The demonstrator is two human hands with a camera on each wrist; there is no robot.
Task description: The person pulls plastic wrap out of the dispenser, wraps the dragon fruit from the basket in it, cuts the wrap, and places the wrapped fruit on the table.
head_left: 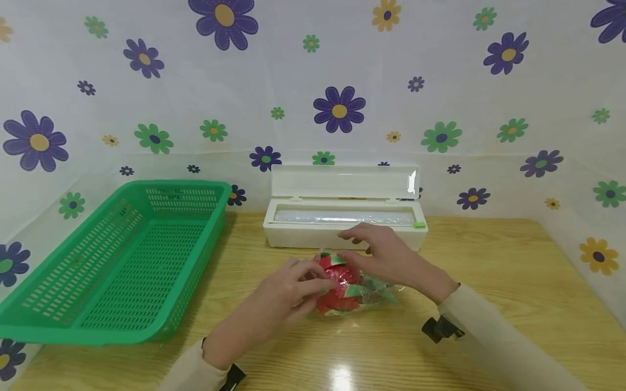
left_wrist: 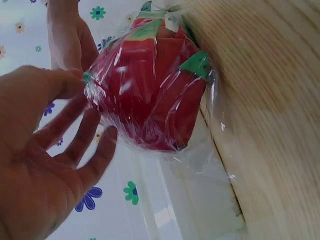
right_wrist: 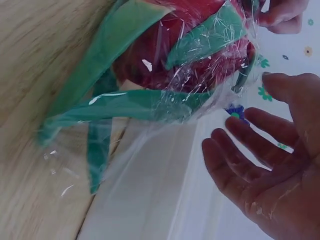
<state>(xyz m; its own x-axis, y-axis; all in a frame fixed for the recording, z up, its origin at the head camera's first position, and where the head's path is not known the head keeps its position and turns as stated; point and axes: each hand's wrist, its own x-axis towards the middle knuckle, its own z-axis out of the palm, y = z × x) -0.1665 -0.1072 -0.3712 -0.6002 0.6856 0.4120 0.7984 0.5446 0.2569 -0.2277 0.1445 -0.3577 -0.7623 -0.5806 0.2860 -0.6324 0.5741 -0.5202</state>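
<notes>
A red dragon fruit (head_left: pixel 340 282) with green leaf tips lies on the wooden table, wrapped in clear cling film (left_wrist: pixel 215 135) that is loose and crinkled at its edges. My left hand (head_left: pixel 288 288) is at the fruit's left side, fingertips against the film and fingers loosely spread. In the left wrist view its thumb (left_wrist: pixel 67 82) meets a green leaf tip. Over the fruit's upper right is my right hand (head_left: pixel 386 255), its fingers apart and relaxed. Long green leaves (right_wrist: pixel 135 105) show through the film in the right wrist view.
Right behind the fruit stands a white cling film box (head_left: pixel 318 237), its lid (head_left: pixel 342 182) raised, with a film roll (head_left: pixel 342 217) inside and a green slider (head_left: pixel 419 224) at the right. A green plastic basket (head_left: pixel 195 271) occupies the left side. Flower-patterned cloth hangs behind.
</notes>
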